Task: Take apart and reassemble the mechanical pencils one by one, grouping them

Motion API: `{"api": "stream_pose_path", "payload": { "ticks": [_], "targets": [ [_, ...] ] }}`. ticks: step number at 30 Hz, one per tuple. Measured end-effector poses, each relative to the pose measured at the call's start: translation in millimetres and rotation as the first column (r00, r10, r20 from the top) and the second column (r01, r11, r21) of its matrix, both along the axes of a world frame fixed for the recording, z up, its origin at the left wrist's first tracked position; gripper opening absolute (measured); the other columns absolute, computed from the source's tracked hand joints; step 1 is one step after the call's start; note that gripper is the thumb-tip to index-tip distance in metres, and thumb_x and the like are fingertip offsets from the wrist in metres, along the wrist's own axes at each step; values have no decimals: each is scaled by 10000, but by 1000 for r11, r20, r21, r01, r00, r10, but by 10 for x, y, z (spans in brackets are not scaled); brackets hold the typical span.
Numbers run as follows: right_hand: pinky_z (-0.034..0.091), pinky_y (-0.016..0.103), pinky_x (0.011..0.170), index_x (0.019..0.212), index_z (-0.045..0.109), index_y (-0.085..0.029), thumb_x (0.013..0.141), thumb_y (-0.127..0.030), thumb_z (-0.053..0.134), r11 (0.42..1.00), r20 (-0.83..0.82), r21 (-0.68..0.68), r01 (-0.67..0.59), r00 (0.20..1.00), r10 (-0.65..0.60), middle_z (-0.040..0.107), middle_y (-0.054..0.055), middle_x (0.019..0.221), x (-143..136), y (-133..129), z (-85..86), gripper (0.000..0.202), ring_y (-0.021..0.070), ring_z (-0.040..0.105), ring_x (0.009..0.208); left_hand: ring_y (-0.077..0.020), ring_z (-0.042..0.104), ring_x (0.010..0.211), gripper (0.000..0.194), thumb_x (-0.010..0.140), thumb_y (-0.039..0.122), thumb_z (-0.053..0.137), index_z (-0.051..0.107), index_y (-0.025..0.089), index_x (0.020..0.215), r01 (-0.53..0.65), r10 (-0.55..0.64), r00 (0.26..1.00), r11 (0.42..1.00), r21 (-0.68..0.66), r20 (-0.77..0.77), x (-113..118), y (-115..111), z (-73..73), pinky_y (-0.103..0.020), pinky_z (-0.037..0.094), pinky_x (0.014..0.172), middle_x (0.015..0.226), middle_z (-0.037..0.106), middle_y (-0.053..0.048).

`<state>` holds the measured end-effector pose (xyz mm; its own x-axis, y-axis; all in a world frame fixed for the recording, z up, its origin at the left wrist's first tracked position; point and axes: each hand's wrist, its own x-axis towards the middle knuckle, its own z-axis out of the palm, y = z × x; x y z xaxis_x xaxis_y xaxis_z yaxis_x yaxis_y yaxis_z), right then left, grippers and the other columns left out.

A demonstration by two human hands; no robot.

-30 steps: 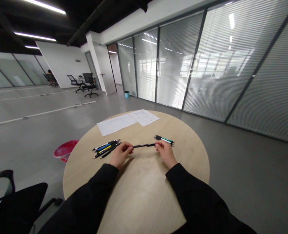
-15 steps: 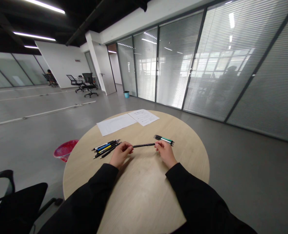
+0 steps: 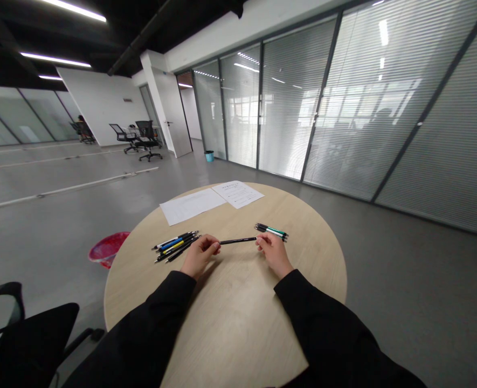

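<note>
A black pen (image 3: 238,241) is held level between my two hands, above the round wooden table (image 3: 238,307). My left hand (image 3: 201,253) pinches its left end between thumb and fingers. At the other end, the fingertips of my right hand (image 3: 274,253) are closed on the pen's tip. Just left of my left hand lies a loose pile of pens (image 3: 175,245) in black, blue, yellow and white. Beyond my right hand rests a smaller row of pens (image 3: 271,231), some with green or white parts, its near side partly hidden by the hand.
Two printed sheets of paper, a left one (image 3: 193,206) and a right one (image 3: 238,194), lie near the table's far edge. A red basin (image 3: 109,249) stands on the floor to the left. A black chair (image 3: 32,339) is close at the lower left.
The pen has turned slightly about its length, so pale marking shows on its barrel near the right end. Both hands keep their places and their hold.
</note>
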<state>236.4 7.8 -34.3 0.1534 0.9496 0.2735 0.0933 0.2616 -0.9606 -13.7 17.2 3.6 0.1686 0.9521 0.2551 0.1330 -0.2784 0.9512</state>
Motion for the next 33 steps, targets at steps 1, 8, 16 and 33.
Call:
{"api": "stream_pose_path", "payload": {
  "ticks": [1, 8, 16, 33],
  "targets": [
    [459, 262, 554, 854, 661, -171, 828, -416, 607, 1000, 3, 2, -1, 1000, 1, 693, 50, 775, 1, 0, -1, 252, 162, 616, 625, -141, 611, 623, 294, 752, 434, 748, 623, 170, 779, 0, 0, 1000, 1000, 0, 2, -1, 3, -4, -277, 514, 619, 665, 656, -5],
    [452, 257, 563, 856, 652, -167, 843, -421, 596, 1000, 6, 10, -6, 1000, 6, 677, 41, 763, 3, 9, -26, 260, 153, 607, 621, -135, 605, 622, 291, 753, 426, 752, 621, 168, 787, 7, -7, 1000, 1000, -4, 7, -9, 4, -18, -270, 502, 617, 671, 657, -3],
    [448, 248, 550, 841, 649, -175, 845, -433, 598, 1000, 11, 14, -6, 1000, 6, 673, 33, 752, 5, 13, -36, 263, 148, 603, 618, -140, 607, 630, 281, 758, 420, 744, 621, 170, 792, -6, 6, 1000, 1000, -5, -1, 0, -13, -5, -272, 507, 619, 675, 654, -6],
    [444, 246, 550, 802, 631, -180, 866, -446, 576, 1000, 35, 23, -1, 999, 0, 656, 27, 729, 0, -19, 1, 279, 141, 593, 608, -138, 609, 626, 298, 748, 430, 756, 627, 166, 795, 2, -2, 1000, 1000, -15, 20, -6, 0, -24, -268, 509, 614, 675, 656, -9]
  ]
}}
